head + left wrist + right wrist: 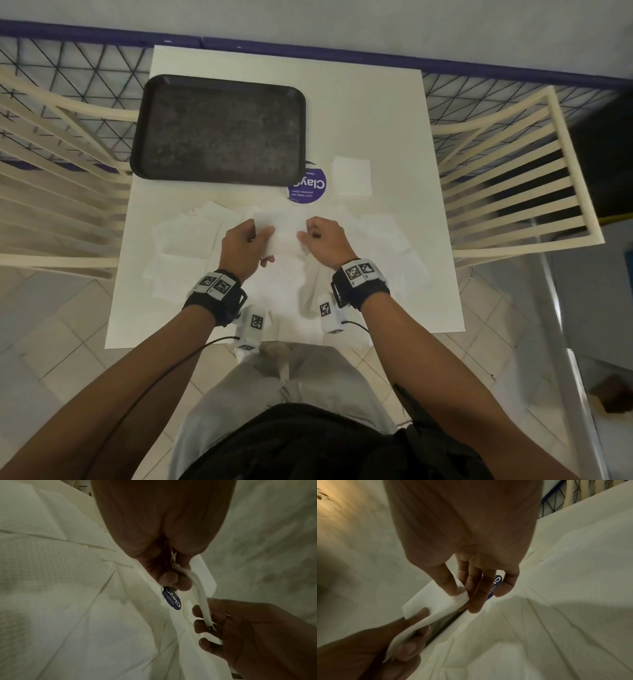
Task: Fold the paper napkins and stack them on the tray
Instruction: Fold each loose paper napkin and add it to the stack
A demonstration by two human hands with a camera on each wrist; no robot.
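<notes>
Both hands hold one paper napkin [281,233] in the air above the middle of the tabletop [394,113], just above the loose napkins.

Left hand [244,247]: thumb on top, fingers curled beneath, pinching the napkin's left edge. Right hand [325,241]: thumb and fingertips pinching the right edge; the right wrist view shows the little finger standing free. Opposed grips probably keep the sheet taut, so the edges can be matched before creasing. The left wrist view shows several layers edge-on, so a fold seems already made; how many, cannot tell.

Unfolded napkins [191,236] lie overlapping across the near half of the tabletop, spread to both side edges, within easy reach. One small folded napkin [352,176] lies apart, right of centre beside a round purple sticker [310,187].

Tray [219,128]: dark, at the far left corner, nothing on it. Probably set there to leave the near area free for folding. Judgement: early stage; no stack begun on the tray.
</notes>
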